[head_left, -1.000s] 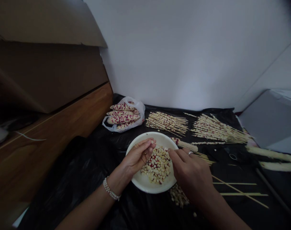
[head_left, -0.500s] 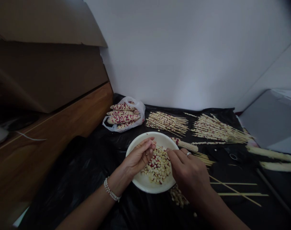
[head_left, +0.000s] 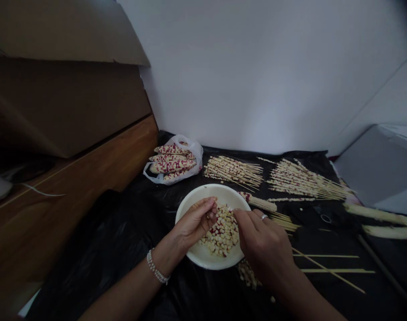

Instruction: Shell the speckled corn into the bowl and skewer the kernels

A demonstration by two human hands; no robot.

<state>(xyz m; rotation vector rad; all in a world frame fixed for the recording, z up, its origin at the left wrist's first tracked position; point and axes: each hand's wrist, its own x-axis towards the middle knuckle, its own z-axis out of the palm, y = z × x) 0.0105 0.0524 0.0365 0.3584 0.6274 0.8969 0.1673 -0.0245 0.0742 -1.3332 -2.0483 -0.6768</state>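
Note:
My left hand (head_left: 197,219) is over the left side of a white bowl (head_left: 193,196), thumb and fingertips pinched together. What they hold, if anything, is too small to make out. Loose pale and dark-red corn kernels (head_left: 223,238) lie in the bowl. At its right rim my right hand (head_left: 265,236), a ring on one finger, is closed on a thin bamboo skewer (head_left: 337,275). The skewer's back end sticks out to the lower right; its front end points toward my left fingertips. A heap of kernels (head_left: 247,273) lies beside the bowl, partly hidden by my right hand.
Behind the bowl are a plastic bag (head_left: 197,156) of corn cobs (head_left: 172,166) and two piles of kernel-threaded skewers (head_left: 228,169). A partly stripped cob (head_left: 262,203), bare skewers (head_left: 330,256) and stripped cobs (head_left: 379,213) lie rightward on black plastic sheeting (head_left: 123,249). A cardboard box (head_left: 69,98) stands left.
The skewer in my right hand has tilted slightly, its back end dropping a little. My left fingertips have shifted slightly downward. The bowl has barely moved.

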